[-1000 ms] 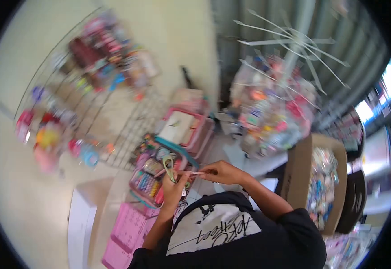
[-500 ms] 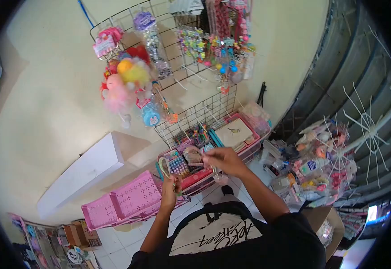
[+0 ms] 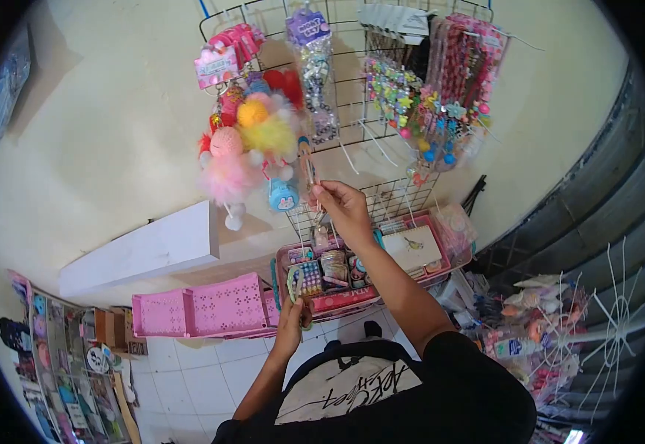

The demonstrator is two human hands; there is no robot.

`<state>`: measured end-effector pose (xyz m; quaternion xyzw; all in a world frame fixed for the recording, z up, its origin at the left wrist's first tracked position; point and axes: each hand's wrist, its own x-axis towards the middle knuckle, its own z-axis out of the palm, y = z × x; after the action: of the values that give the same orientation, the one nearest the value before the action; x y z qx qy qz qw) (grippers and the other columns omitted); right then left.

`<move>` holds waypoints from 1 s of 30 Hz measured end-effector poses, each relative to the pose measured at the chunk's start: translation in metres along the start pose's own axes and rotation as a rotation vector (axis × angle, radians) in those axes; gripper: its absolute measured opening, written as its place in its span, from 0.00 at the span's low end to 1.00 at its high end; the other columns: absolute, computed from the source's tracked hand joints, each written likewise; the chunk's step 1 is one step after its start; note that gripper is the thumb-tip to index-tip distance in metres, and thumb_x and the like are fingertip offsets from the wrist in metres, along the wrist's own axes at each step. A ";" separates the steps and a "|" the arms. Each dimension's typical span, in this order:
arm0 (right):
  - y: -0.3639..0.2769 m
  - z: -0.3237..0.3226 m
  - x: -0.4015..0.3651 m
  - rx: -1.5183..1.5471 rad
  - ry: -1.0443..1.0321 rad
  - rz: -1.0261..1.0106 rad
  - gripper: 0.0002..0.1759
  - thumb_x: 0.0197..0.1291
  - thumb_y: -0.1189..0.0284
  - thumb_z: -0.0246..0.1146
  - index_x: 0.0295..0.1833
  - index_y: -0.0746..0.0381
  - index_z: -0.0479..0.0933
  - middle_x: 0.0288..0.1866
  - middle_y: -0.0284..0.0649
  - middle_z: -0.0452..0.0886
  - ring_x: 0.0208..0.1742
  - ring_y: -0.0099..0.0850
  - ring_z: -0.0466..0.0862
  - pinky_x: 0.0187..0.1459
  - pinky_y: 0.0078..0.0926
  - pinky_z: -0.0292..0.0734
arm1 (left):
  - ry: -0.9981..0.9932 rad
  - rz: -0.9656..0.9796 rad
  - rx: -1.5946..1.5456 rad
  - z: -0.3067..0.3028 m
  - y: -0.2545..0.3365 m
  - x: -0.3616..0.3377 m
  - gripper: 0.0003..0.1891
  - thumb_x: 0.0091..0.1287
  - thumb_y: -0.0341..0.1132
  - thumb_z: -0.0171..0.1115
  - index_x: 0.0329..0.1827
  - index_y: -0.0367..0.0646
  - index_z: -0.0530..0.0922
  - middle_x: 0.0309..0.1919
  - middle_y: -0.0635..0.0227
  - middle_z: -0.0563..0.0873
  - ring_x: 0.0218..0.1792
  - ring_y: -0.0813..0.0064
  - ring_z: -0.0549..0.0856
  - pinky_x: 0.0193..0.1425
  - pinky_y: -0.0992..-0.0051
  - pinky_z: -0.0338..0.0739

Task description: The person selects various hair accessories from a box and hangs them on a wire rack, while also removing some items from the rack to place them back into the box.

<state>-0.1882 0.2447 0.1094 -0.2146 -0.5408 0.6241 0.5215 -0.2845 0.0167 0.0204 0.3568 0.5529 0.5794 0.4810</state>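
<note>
My right hand (image 3: 343,211) is raised to the wire rack, its fingertips pinched on a slim hanging strap (image 3: 309,166), probably a keychain strap. A small pale charm (image 3: 321,235) dangles just below that hand; what joins it to my fingers is hard to make out. Beside the strap hangs a round blue pouch (image 3: 284,195) with a bunny face. Lower down, my left hand (image 3: 290,325) is closed around a pale green looped strap (image 3: 294,283), which stands up from my fingers in front of the pink basket (image 3: 337,301).
Fluffy pompom keychains (image 3: 230,163), a bead pack (image 3: 316,81) and beaded strands (image 3: 452,103) hang on the wire rack (image 3: 348,55). A white wall shelf (image 3: 145,248) juts out at left, above a pink tray (image 3: 226,307). Bagged goods and a wire-spoked stand (image 3: 618,325) are at right.
My right hand has risen from above the basket to the hanging strap on the rack. My left hand still holds the green strap. The view has shifted, showing more of the rack.
</note>
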 end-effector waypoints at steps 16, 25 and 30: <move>0.005 -0.014 0.008 -0.573 0.068 -0.509 0.17 0.58 0.75 0.71 0.52 0.70 0.81 0.45 0.46 0.84 0.45 0.37 0.86 0.48 0.29 0.79 | 0.033 0.044 0.072 0.022 0.002 0.013 0.15 0.81 0.41 0.47 0.48 0.38 0.77 0.34 0.69 0.79 0.33 0.76 0.79 0.40 0.75 0.73; -0.002 -0.105 -0.112 -0.274 -0.394 0.112 0.25 0.62 0.72 0.69 0.63 0.65 0.75 0.52 0.46 0.84 0.51 0.36 0.84 0.51 0.30 0.77 | -0.035 0.455 0.438 0.083 0.036 0.055 0.17 0.73 0.33 0.58 0.61 0.34 0.78 0.59 0.51 0.78 0.61 0.58 0.75 0.69 0.63 0.66; -0.033 -0.125 -0.130 -0.512 -0.221 -0.102 0.28 0.62 0.72 0.69 0.66 0.65 0.73 0.57 0.48 0.80 0.56 0.39 0.81 0.56 0.33 0.75 | -0.164 0.599 0.523 0.135 0.044 0.085 0.20 0.72 0.32 0.59 0.64 0.32 0.77 0.67 0.53 0.73 0.68 0.56 0.69 0.73 0.62 0.59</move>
<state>-0.0229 0.1820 0.0604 -0.2427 -0.7446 0.4596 0.4189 -0.1882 0.1406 0.0717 0.6573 0.5132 0.5033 0.2266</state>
